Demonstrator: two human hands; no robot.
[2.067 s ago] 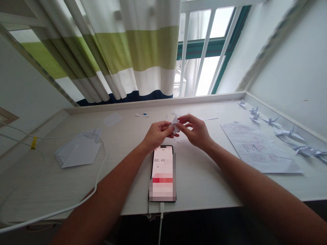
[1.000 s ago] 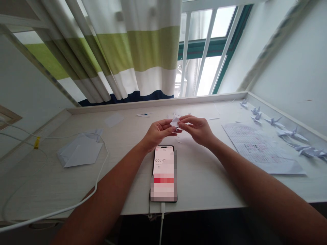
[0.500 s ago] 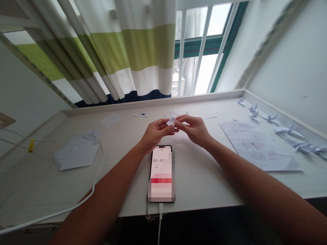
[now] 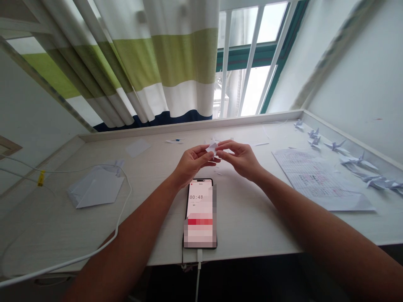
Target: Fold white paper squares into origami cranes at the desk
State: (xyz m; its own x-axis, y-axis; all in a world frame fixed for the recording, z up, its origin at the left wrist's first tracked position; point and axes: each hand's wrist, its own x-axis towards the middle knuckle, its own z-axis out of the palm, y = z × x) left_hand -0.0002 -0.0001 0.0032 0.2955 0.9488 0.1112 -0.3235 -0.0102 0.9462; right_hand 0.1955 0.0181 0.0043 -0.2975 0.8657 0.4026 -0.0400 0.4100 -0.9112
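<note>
A small folded paper piece (image 4: pixel 212 147), held over the middle of the table (image 4: pixel 248 218), is pinched between the closed fingertips of the left hand (image 4: pixel 191 163) and the right hand (image 4: pixel 241 159). From it, a phone (image 4: pixel 200 212) lies at 6 o'clock, a printed sheet (image 4: pixel 317 180) at 4, paper cranes (image 4: pixel 335 146) at 3, and folded sheets (image 4: pixel 96 188) and a cable (image 4: pixel 121 224) at 8. Its folds are too small to make out.

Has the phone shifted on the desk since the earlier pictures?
No. The phone lies where it did, its bottom end just short of the desk edge, below the left hand and right hand pinching the folded paper.
</note>
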